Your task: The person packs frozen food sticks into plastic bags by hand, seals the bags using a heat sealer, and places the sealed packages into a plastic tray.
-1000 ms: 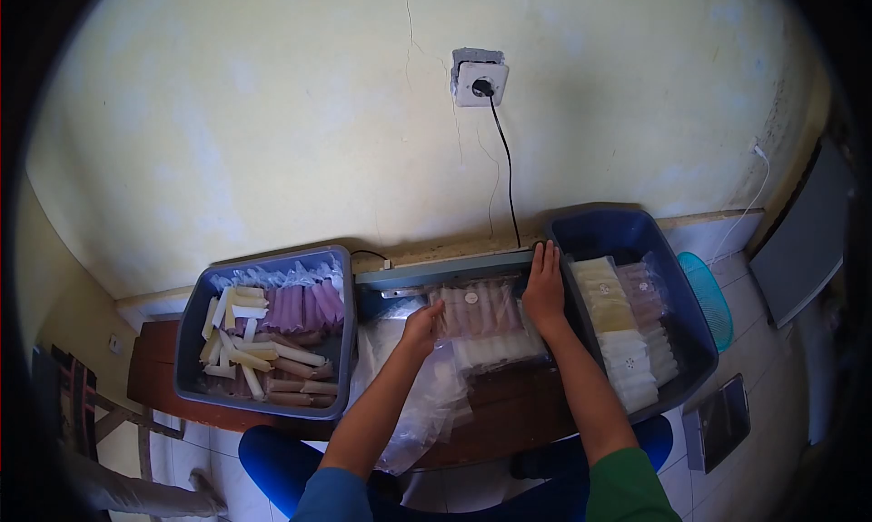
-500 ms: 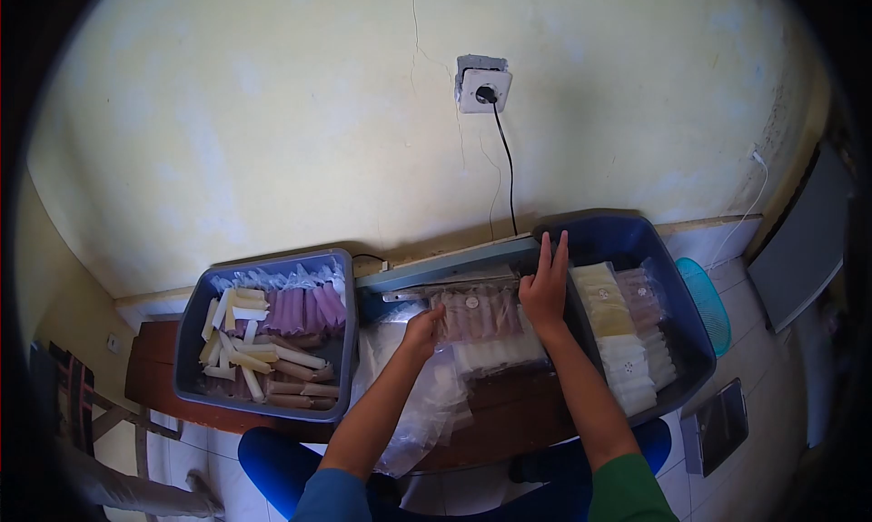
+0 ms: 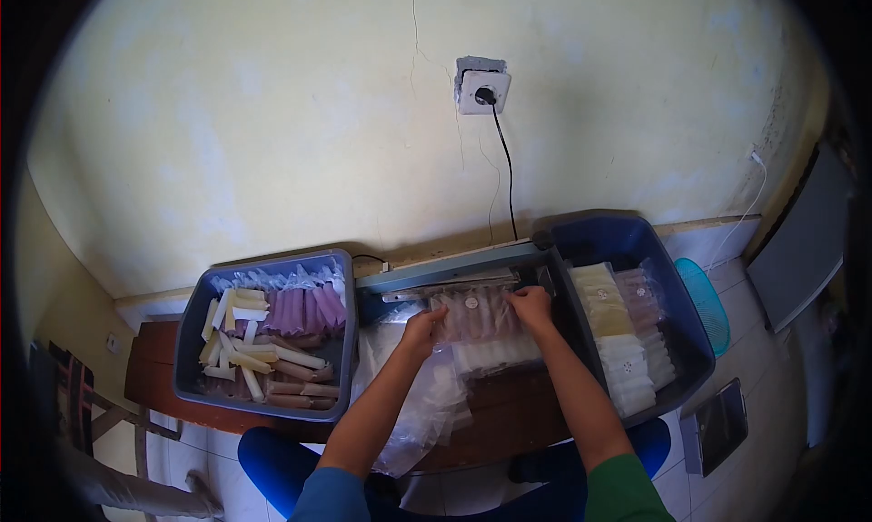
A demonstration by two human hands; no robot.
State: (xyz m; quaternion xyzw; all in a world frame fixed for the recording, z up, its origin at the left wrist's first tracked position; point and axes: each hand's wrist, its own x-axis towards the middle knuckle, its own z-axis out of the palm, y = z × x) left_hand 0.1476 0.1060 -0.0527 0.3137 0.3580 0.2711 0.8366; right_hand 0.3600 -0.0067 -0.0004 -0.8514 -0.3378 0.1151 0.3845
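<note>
Left hand (image 3: 424, 329) and right hand (image 3: 532, 305), with a pack of pinkish tubes (image 3: 473, 315) held between them.
The pack's side edges are pinched in closed fingers, one by each hand, in front of a metal strip (image 3: 436, 287); white tubes (image 3: 497, 355) are seen just below it. Loose clear bags (image 3: 418, 390) are spread beside the left forearm, and the work is flanked by two tubs (image 3: 343, 377) of tubes.

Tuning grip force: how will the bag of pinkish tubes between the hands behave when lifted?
The bag likely flexes between its side-by-side tubes. Its shiny clear plastic may slip. The tubes look filled, so some heft seems likely.
</note>
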